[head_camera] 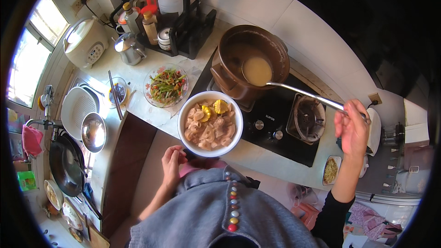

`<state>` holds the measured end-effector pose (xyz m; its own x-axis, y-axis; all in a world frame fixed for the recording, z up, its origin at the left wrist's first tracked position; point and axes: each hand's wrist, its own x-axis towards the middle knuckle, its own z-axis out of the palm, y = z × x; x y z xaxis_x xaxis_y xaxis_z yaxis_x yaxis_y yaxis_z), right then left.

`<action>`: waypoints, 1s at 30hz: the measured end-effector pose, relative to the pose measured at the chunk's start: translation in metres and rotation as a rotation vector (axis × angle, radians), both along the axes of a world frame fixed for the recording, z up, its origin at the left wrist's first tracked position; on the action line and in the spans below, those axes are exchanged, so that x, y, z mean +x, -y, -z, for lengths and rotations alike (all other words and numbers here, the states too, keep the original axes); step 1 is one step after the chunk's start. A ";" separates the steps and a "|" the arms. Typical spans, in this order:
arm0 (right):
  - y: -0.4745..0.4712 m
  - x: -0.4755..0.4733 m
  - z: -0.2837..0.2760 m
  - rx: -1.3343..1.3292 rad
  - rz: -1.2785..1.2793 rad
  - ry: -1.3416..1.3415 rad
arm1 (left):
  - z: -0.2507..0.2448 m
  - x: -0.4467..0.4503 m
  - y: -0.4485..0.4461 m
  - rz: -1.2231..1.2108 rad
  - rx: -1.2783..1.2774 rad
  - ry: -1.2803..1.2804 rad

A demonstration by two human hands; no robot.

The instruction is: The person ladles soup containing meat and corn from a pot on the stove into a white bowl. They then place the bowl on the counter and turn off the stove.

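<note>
My right hand (353,127) grips the handle end of a long metal ladle (310,95). The ladle's bowl, full of cloudy broth, is inside a brown clay pot (225,72) on the gas hob. Below the pot, at the counter's front edge, is a white bowl (182,136) heaped with lotus root pieces, what looks like meat, and corn chunks. My left hand (173,160) is just off the bowl's lower left side, fingers loosely curled; I see nothing in it, though its palm is partly hidden. A glass plate of stir-fried green vegetables (166,87) lies left of the bowl.
A second burner (306,119) is right of the pot. Chopsticks (115,94) rest across a small glass bowl. A steel teapot (129,50), rice cooker (86,43) and black condiment rack (193,38) stand behind. A steel bowl (94,132) and a wok (65,165) are by the sink.
</note>
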<state>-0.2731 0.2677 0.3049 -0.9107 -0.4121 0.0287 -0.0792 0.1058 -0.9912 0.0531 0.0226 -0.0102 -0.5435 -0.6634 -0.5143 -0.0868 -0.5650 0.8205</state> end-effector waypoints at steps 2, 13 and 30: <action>-0.010 0.010 -0.004 0.001 -0.025 0.011 | 0.004 0.002 0.000 0.005 0.007 0.001; -0.030 0.065 0.030 0.051 -0.075 0.236 | 0.005 0.002 0.001 0.052 0.007 0.011; -0.025 0.087 0.067 0.218 -0.311 0.150 | 0.004 0.004 -0.005 0.032 -0.006 0.017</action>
<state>-0.1866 0.2931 0.2381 -0.7292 -0.6501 -0.2136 0.0031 0.3089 -0.9511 0.0567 0.0273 -0.0140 -0.5558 -0.6490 -0.5195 -0.1191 -0.5564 0.8224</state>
